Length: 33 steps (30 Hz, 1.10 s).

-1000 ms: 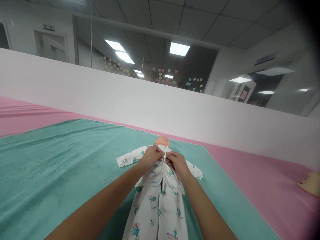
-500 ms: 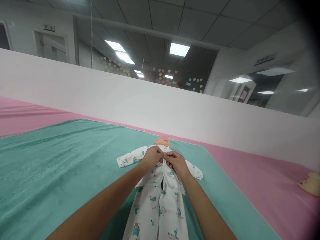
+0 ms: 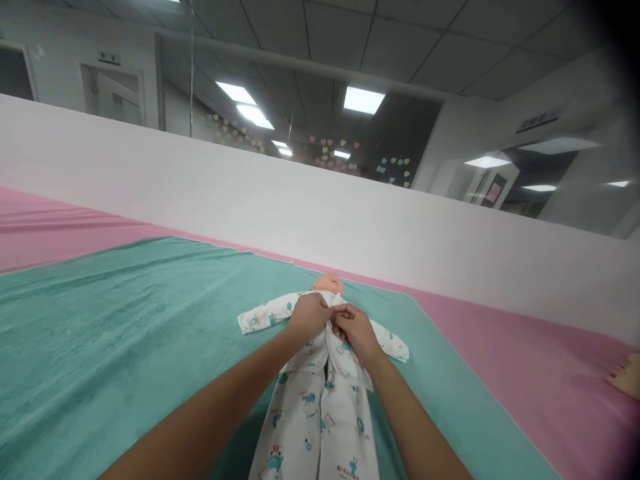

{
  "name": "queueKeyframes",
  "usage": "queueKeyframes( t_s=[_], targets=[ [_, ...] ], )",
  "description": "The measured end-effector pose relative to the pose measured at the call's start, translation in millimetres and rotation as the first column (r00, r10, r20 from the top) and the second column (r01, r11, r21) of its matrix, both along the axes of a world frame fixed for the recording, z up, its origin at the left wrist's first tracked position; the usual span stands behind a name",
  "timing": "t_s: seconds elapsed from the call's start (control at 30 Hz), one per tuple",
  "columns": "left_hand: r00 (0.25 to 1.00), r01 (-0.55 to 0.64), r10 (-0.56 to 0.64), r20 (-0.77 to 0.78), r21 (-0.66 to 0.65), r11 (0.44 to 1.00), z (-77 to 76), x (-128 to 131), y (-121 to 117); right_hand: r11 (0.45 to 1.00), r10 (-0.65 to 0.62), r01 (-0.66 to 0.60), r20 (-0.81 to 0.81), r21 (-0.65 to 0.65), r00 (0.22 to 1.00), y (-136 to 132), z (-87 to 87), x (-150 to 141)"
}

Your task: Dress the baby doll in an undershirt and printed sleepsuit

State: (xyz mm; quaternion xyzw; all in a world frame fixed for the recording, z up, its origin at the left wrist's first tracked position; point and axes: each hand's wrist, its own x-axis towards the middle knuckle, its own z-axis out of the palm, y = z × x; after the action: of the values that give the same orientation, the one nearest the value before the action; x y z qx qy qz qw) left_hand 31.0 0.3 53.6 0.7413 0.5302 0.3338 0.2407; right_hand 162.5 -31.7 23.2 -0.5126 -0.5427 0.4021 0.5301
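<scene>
A baby doll point(image 3: 329, 285) lies on its back on a teal blanket point(image 3: 125, 333), dressed in a white romper point(image 3: 320, 413) printed with small teal animals. My left hand point(image 3: 309, 315) and my right hand point(image 3: 353, 331) meet at the doll's upper chest, just below its chin. Both are closed in a pinch on the romper's front opening, fingertips almost touching. The doll's sleeves stretch out to either side of my hands. Its head shows just beyond my fingers.
The teal blanket lies over a pink sheet point(image 3: 525, 387). A low white partition point(image 3: 350, 227) runs along the far side, with glass above it. A beige object point(image 3: 627, 383) sits at the right edge on the pink sheet.
My hands stay pinched at the doll's chest, the fingertips drawing slightly closer together. The view has shifted a little, sliding the beige object toward the right edge.
</scene>
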Motion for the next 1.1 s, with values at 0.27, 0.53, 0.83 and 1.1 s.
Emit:
queueKeyframes(
  t_s=[0.27,0.53,0.83,1.1],
  targets=[
    [1.0,0.01,-0.009,-0.007,0.067,0.998,-10.1,3,1,1.0,-0.001,0.0,-0.067,-0.014,0.998,10,-11.4,9],
    [0.999,-0.03,0.029,0.017,0.09,0.995,-13.5,5,0,1.0,0.01,-0.011,-0.079,-0.008,0.997,8,-8.6,6],
    [0.948,0.118,-0.08,0.309,-0.107,0.987,-9.2,-2,-3,1.0,0.008,-0.009,-0.087,-0.012,0.996,6,-3.5,4],
    [0.897,0.173,-0.083,0.435,-0.17,0.97,-6.6,-2,-4,0.999,0.024,-0.026,-0.073,-0.024,0.997,5,-1.6,5]
  ],
)
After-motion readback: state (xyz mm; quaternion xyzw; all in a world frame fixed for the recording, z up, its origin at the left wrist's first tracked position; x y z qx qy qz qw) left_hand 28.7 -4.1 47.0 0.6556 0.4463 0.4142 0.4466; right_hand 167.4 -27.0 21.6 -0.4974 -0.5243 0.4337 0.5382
